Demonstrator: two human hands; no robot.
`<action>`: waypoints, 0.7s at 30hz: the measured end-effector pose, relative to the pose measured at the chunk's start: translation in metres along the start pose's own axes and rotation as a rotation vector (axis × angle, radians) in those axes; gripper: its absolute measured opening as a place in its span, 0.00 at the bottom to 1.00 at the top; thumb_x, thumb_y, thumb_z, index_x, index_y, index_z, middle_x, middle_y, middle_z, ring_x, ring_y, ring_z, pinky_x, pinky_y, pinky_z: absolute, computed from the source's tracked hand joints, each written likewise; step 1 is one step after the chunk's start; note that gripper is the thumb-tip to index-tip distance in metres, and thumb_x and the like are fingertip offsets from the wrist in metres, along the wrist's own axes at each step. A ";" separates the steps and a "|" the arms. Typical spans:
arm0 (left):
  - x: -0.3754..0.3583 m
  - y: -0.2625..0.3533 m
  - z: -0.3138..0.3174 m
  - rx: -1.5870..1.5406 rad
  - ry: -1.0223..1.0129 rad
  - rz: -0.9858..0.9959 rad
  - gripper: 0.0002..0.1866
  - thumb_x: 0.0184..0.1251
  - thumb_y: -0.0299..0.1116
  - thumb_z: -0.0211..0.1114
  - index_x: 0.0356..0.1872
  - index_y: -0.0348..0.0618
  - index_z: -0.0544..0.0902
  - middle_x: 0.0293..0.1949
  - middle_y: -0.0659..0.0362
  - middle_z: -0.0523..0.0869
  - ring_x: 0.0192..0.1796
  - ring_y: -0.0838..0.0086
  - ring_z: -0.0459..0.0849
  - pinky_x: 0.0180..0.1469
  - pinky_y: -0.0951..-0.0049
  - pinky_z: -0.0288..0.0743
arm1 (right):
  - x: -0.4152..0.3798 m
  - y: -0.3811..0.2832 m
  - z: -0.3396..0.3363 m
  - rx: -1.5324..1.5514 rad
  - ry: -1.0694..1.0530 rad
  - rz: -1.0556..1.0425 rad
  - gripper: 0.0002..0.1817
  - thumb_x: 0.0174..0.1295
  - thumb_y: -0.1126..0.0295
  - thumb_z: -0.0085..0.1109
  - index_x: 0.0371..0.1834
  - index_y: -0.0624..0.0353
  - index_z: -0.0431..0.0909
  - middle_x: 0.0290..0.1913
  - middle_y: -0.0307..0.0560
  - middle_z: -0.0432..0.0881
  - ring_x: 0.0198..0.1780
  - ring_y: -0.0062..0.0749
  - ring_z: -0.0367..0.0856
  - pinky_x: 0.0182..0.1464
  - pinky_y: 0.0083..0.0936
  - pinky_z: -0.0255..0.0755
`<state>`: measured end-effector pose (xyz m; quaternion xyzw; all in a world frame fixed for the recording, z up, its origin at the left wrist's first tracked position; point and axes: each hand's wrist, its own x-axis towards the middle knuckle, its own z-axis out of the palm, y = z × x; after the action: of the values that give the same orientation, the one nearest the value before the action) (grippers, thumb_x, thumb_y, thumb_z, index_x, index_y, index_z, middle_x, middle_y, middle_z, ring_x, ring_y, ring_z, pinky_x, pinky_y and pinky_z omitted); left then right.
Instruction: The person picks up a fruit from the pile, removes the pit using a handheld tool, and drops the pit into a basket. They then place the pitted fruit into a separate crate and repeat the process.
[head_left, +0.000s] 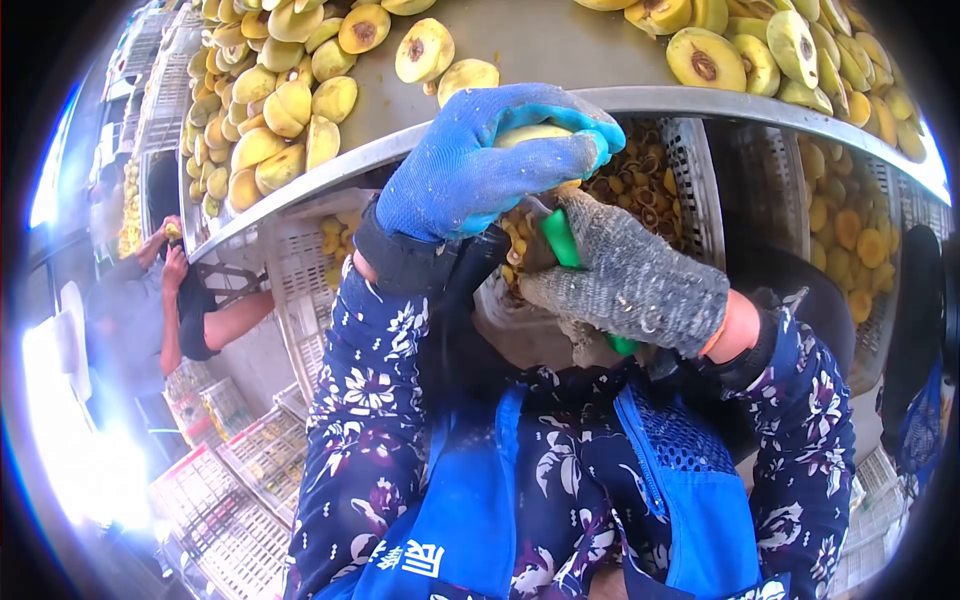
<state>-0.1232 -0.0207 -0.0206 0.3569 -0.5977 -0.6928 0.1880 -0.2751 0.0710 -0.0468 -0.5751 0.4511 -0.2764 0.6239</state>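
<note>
My left hand (450,165), in a blue coated glove, is curled around a yellow peach half (533,133) just over the table's front edge. Right below it, my right hand (635,280), in a grey knit glove, grips a green-handled metal tool (560,238). The tool's metal end points up toward the peach, and its tip is hidden by the blue glove. Near my left hand on the metal table, two cut peach halves (425,50) lie face up, showing brown pit centres.
Peach halves (285,105) are heaped at the table's left, with another pile (735,60) at the right. Below its metal rim (740,100) stand plastic crates (697,180) holding fruit pieces. More crates (225,490) stand at lower left. Another person (135,310) works at far left.
</note>
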 end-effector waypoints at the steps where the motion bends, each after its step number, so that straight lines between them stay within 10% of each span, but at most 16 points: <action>1: 0.000 0.000 -0.001 0.016 -0.029 -0.044 0.14 0.63 0.32 0.66 0.47 0.33 0.82 0.47 0.53 0.85 0.49 0.73 0.83 0.53 0.71 0.78 | -0.001 -0.007 -0.007 -0.001 -0.008 0.000 0.27 0.56 0.66 0.66 0.54 0.69 0.68 0.32 0.50 0.80 0.38 0.41 0.84 0.40 0.34 0.77; 4: -0.001 -0.002 0.006 -0.010 -0.025 0.174 0.19 0.67 0.36 0.60 0.49 0.28 0.80 0.44 0.47 0.85 0.45 0.63 0.86 0.51 0.62 0.80 | -0.006 -0.017 -0.024 0.818 -0.446 0.364 0.12 0.57 0.70 0.65 0.39 0.63 0.74 0.25 0.45 0.78 0.22 0.27 0.80 0.26 0.23 0.75; 9: 0.005 -0.005 0.017 -0.272 0.044 0.210 0.26 0.70 0.46 0.57 0.50 0.27 0.78 0.42 0.47 0.85 0.42 0.62 0.86 0.46 0.63 0.83 | -0.008 -0.018 -0.026 0.897 -0.475 0.281 0.13 0.58 0.67 0.64 0.40 0.64 0.74 0.27 0.47 0.80 0.28 0.34 0.83 0.29 0.27 0.74; 12: 0.009 -0.013 0.017 -0.380 0.219 0.225 0.26 0.73 0.48 0.52 0.51 0.28 0.76 0.42 0.48 0.83 0.42 0.64 0.85 0.46 0.64 0.82 | -0.001 0.004 -0.011 -0.388 0.129 -0.266 0.24 0.55 0.74 0.60 0.56 0.61 0.68 0.36 0.56 0.82 0.37 0.49 0.83 0.38 0.37 0.77; 15: 0.006 -0.014 0.015 -0.231 0.277 0.314 0.25 0.74 0.47 0.50 0.51 0.28 0.76 0.42 0.49 0.83 0.42 0.64 0.85 0.47 0.65 0.82 | -0.002 0.015 -0.012 -0.591 0.241 -0.403 0.26 0.50 0.75 0.61 0.56 0.60 0.69 0.41 0.59 0.80 0.40 0.58 0.80 0.42 0.43 0.76; 19: -0.009 -0.011 -0.008 -0.228 0.368 0.398 0.23 0.75 0.43 0.47 0.52 0.29 0.75 0.43 0.49 0.83 0.43 0.64 0.84 0.48 0.64 0.81 | -0.019 0.036 -0.006 -1.220 0.153 -0.400 0.14 0.57 0.70 0.54 0.48 0.53 0.75 0.34 0.51 0.81 0.34 0.43 0.83 0.31 0.39 0.76; 21: -0.043 0.007 -0.029 0.611 0.532 0.411 0.20 0.71 0.39 0.50 0.51 0.33 0.79 0.47 0.52 0.83 0.49 0.67 0.83 0.53 0.71 0.77 | -0.018 0.044 -0.002 -1.150 0.082 -0.278 0.09 0.58 0.70 0.52 0.41 0.51 0.77 0.30 0.46 0.82 0.30 0.38 0.84 0.27 0.37 0.76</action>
<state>-0.0744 -0.0127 -0.0036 0.4355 -0.7641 -0.3171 0.3548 -0.2926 0.0937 -0.0845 -0.8636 0.4725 -0.0886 0.1519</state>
